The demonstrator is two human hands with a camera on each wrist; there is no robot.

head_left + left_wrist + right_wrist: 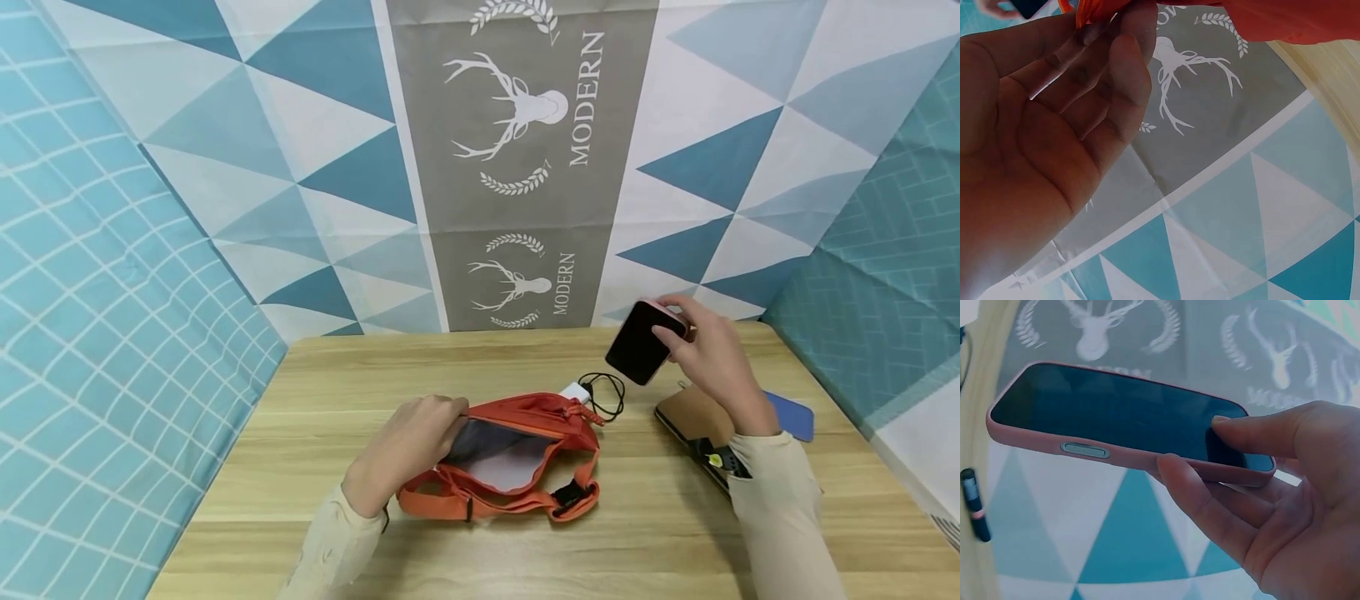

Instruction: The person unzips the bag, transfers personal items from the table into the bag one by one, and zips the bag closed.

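Note:
An orange-red waist bag [543,407] lies on the wooden table with its zipped mouth spread apart, showing a grey and pale lining. My left hand [420,437] grips the bag's left rim; in the left wrist view, the fingertips of that hand [1054,131] meet the orange fabric at the top. Above the table, to the right of the bag, my right hand [708,350] holds a smartphone [639,343] in a pink case. The right wrist view shows the thumb on the phone's dark screen [1110,415] and fingers along its edge and underneath.
Just behind the bag are a white charger [575,393] and a looped black cable [621,392]. Under the right forearm lie a brown notebook-like item [693,414], a black strapped item [716,458] and a blue flat item [791,417]. A dark pen-like stick [975,503] shows in the right wrist view.

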